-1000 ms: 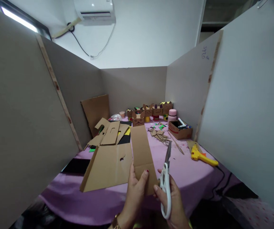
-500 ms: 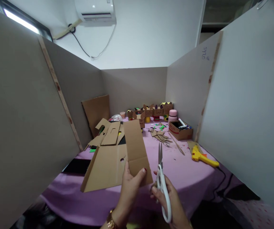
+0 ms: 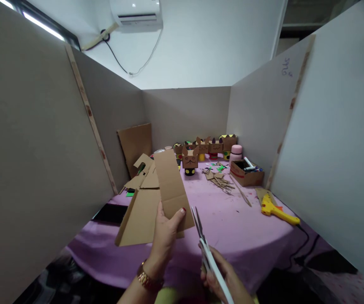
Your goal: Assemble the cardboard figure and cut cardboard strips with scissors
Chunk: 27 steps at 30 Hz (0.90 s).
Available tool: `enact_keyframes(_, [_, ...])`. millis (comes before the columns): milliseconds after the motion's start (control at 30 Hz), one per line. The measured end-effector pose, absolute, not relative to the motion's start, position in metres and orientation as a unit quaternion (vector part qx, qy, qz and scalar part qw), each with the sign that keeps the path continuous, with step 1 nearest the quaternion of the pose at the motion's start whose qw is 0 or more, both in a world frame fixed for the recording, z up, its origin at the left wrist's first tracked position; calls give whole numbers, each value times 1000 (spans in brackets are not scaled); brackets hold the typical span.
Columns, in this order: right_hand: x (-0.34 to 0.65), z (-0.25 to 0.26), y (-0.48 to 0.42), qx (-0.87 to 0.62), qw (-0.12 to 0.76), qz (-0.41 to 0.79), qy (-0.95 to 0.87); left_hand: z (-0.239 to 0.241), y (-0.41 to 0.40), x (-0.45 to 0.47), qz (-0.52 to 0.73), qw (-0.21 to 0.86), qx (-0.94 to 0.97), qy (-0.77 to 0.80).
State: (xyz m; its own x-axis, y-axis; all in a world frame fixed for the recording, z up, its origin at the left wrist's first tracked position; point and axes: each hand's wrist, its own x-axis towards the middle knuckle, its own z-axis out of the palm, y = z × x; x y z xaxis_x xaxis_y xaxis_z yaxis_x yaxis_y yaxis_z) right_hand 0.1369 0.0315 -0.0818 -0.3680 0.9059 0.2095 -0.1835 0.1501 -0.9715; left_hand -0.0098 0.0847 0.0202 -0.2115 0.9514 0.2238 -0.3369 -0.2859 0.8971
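Observation:
My left hand point(image 3: 165, 230) pinches the near end of a long brown cardboard strip point(image 3: 169, 181), thumb on top, and holds it up above the table, slanting away to the left. My right hand point(image 3: 224, 280) at the bottom edge grips white-handled scissors point(image 3: 207, 253). Their blades are slightly parted and point up and left at the strip's lower right corner, just short of touching it. A large flat cardboard sheet point(image 3: 139, 217) lies on the purple tablecloth point(image 3: 232, 223) under the strip.
Grey partition walls close in the table on three sides. At the back stand small cardboard animal-face boxes point(image 3: 190, 159) and a pink bottle point(image 3: 236, 153). A cardboard tray of markers point(image 3: 246, 173), cardboard scraps point(image 3: 219, 179) and a yellow glue gun point(image 3: 277, 209) lie on the right, a black sheet point(image 3: 110, 213) at left.
My left hand has swung the strip to the left and tilted it. The scissors have dropped lower and turned their tips left toward the strip's corner. The view has shifted a little.

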Motion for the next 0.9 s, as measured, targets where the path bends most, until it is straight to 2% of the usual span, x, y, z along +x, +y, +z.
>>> enact_keyframes(200, [138, -85, 32, -316, 441, 576, -612, 20, 84, -9, 682, 487, 406, 365])
enact_keyframes(300, [143, -82, 36, -373, 438, 533, -621, 20, 84, -10, 682, 488, 410, 358])
enact_keyframes(467, [175, -63, 60, -574, 412, 313, -635, 20, 82, -11, 674, 495, 414, 359])
enact_keyframes(533, [192, -61, 74, -625, 382, 200, -651, 19, 81, -12, 672, 499, 412, 360])
enact_keyframes(600, [206, -63, 86, -642, 377, 155, -650, 17, 81, -12, 669, 499, 412, 366])
enact_keyframes(767, [222, -64, 98, -628, 414, 152, -641, 13, 79, -13, 656, 507, 411, 379])
enact_keyframes(900, [204, -45, 84, -570, 468, 234, -633, 12, 74, -7, 624, 542, 410, 385])
